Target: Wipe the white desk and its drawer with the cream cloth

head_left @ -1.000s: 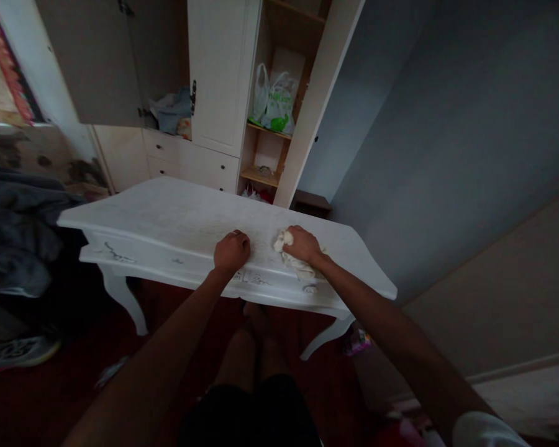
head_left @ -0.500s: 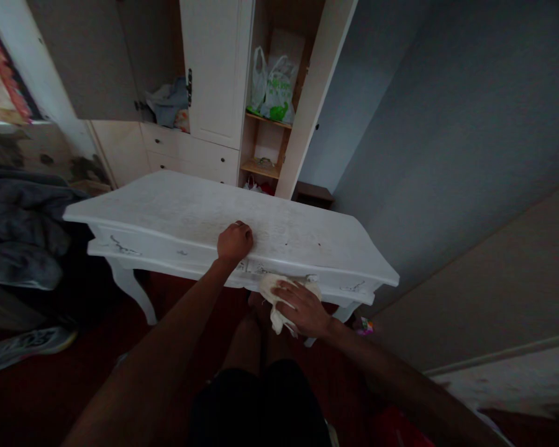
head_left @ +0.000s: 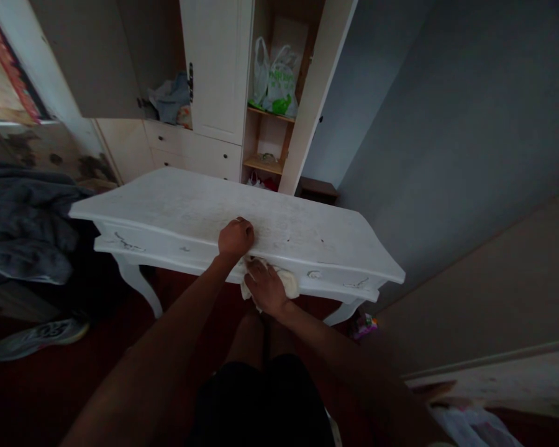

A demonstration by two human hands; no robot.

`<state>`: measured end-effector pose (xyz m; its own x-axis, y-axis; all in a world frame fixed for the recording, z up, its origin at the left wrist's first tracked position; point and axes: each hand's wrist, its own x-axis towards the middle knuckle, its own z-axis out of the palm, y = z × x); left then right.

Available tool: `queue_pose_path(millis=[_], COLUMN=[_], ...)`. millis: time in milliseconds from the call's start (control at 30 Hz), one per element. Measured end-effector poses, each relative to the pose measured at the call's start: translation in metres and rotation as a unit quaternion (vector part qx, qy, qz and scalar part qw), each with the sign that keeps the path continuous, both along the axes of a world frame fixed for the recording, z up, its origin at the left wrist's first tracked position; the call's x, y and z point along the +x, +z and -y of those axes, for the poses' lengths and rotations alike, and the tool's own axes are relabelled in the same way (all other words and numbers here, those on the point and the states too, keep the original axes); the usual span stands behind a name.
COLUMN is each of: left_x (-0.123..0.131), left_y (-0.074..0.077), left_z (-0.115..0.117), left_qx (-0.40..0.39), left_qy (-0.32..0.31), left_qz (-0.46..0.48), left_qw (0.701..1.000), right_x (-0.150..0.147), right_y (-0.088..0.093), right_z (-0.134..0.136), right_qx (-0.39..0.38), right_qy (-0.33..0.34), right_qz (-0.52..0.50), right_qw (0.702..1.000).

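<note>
A white table [head_left: 168, 205] with curved legs and a drawer front stands before me. My left hand [head_left: 235, 238] rests as a closed fist on the table's front edge, with nothing visible in it. Just below it, my right hand [head_left: 263, 288] presses a crumpled cream cloth [head_left: 289, 282] against the table's front face. Its fingers are closed on the cloth.
Behind the table stands a white wardrobe [head_left: 217, 68] with open doors, plastic bags [head_left: 274, 81] on a shelf and clothes inside. A dark blanket [head_left: 23, 223] lies at the left, a shoe [head_left: 37, 338] on the red floor. A grey wall is at the right.
My right hand took the cloth off the tabletop, down over the front edge, then leftward along the front face to just below my left hand. The left hand stayed put.
</note>
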<state>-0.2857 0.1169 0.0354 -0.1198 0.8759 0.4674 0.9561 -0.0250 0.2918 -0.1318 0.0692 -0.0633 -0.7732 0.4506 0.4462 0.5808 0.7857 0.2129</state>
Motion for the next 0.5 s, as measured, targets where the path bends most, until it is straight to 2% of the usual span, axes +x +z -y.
queue_pose_path(millis=[233,400,500], left_x=[0.0,-0.001,-0.002], left_y=[0.002,0.003,0.002], left_z=[0.001,0.002,0.001], left_qx=[-0.009,-0.006,-0.007], left_qy=[-0.003,-0.01,-0.013], left_qz=[0.007,0.005,0.012], left_qw=[1.0,1.0,1.0], right_x=[-0.003,0.015,0.032], right_y=[0.003,0.011,0.004], right_z=[0.006,0.002,0.002], right_qx=[-0.055,-0.091,-0.092], right_qy=[-0.001,0.058,0.057], right_qz=[0.034,0.063,0.053], right_qw=[0.998,0.992,0.993])
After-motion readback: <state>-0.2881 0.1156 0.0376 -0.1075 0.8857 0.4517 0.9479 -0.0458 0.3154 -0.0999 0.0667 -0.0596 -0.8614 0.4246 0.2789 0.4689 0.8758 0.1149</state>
